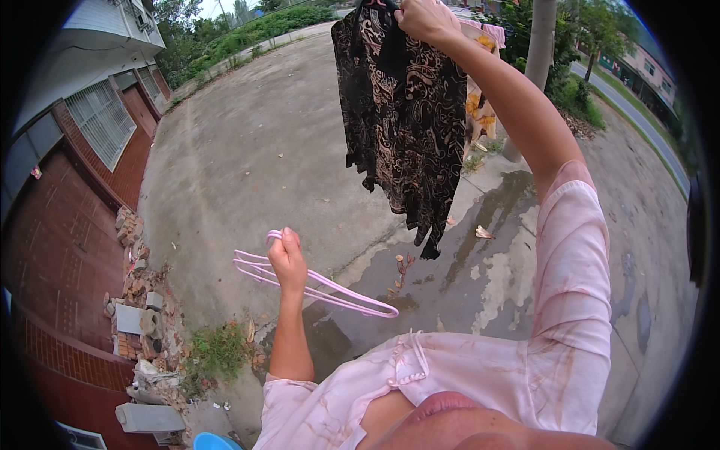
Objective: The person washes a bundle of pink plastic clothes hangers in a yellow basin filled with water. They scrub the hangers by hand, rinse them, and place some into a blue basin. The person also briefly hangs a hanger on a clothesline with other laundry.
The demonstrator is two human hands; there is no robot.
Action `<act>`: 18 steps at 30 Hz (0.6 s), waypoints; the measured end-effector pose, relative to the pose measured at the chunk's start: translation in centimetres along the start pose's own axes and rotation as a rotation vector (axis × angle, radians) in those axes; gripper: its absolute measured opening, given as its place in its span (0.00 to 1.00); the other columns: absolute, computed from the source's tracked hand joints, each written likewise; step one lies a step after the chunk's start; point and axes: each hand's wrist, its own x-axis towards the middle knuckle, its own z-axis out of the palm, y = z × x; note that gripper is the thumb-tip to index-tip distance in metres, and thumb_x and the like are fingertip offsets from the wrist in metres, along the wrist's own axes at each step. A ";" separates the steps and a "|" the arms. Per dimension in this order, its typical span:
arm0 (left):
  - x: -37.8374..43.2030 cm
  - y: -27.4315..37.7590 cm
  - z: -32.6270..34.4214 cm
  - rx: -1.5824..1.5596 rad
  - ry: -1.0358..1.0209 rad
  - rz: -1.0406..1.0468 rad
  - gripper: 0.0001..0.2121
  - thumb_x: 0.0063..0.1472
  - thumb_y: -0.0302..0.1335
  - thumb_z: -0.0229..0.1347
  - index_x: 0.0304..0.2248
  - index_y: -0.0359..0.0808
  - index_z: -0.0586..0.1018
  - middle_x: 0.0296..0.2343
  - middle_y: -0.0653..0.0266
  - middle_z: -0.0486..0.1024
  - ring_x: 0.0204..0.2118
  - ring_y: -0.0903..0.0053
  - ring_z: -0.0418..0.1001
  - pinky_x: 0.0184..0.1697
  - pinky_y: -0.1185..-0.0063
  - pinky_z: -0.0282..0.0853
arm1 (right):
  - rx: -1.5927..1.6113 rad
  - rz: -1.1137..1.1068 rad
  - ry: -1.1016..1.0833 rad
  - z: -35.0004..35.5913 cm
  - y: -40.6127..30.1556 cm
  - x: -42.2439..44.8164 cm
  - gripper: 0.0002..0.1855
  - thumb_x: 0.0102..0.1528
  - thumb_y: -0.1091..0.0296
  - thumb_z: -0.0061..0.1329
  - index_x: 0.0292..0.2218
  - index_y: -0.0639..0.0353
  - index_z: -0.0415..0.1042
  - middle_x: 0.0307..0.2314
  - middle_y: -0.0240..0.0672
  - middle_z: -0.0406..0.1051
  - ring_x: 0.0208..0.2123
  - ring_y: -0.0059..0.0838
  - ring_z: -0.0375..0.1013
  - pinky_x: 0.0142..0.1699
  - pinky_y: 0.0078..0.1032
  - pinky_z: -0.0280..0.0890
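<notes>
My left hand (288,264) is closed around the hook end of pink clothes hangers (349,301), held together low in front of me. High at the top of the view, my right hand (430,21) grips the upper part of a black garment with a tan paisley pattern (394,112). The garment hangs down with its ragged-looking hem above the wet ground. Part of a pink hanger shows at its collar; the hook is cut off by the picture's edge. Behind it hangs a light cloth with yellow flowers (485,115), partly hidden.
A concrete pole (541,50) stands right of the clothes. Wet patches (416,298) cover the concrete yard (242,140) before me. Broken bricks and blocks (140,320) lie along the building at left, near weeds (216,349). A blue plastic vessel (214,441) shows at the bottom edge.
</notes>
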 end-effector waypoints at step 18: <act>5.1 4.4 6.8 -0.386 -0.138 0.139 0.15 0.68 0.31 0.47 0.23 0.34 0.68 0.15 0.77 0.59 0.17 0.92 0.52 0.18 0.85 0.46 | 0.298 0.011 0.062 -10.7 8.5 -13.8 0.18 0.61 0.57 0.48 0.36 0.67 0.73 0.20 0.24 0.67 0.24 0.13 0.61 0.30 0.19 0.58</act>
